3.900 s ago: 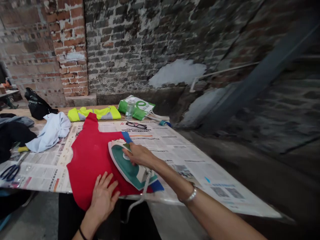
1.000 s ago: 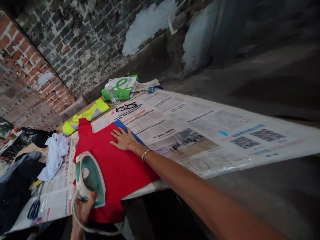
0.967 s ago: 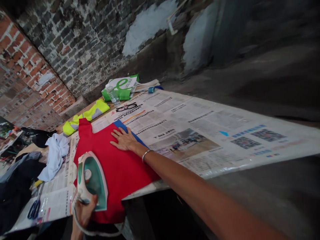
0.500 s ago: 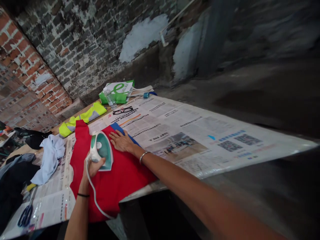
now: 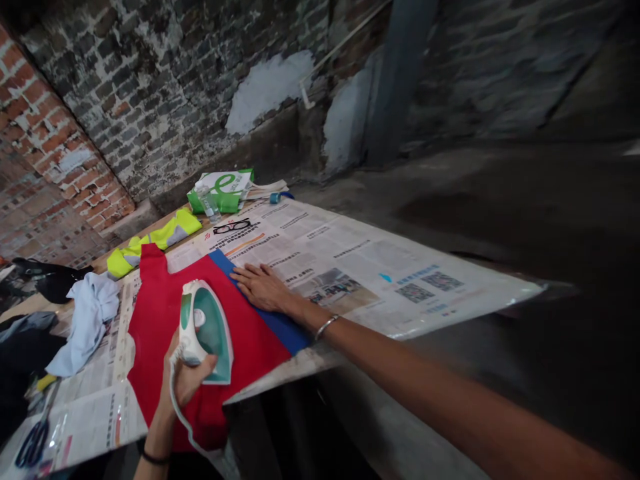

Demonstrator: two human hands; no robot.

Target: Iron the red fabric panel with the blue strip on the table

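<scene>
My left hand (image 5: 186, 377) is wrapped round the handle of a white and teal clothes iron (image 5: 216, 327), its cord trailing down toward me. Under the iron lies a red cloth piece (image 5: 165, 293) with a cut, notched outline; whether the soleplate touches it I cannot tell. A blue cloth strip (image 5: 283, 331) runs along the red piece's right edge. My right hand (image 5: 263, 287) lies flat with fingers stretched out, over the blue strip and the edge of the red cloth. A metal bangle is on its wrist.
Newspaper under clear plastic covers the table (image 5: 345, 240). Glasses (image 5: 232, 227), a bottle (image 5: 209, 203), a green and white bag (image 5: 225, 190) and a yellow garment (image 5: 155, 241) lie at the back. Light blue cloth (image 5: 90, 320) and scissors (image 5: 34, 441) are at left.
The iron has come back toward me over the red cloth. My right hand has shifted to the right, and more of the blue strip shows. The view has turned slightly.
</scene>
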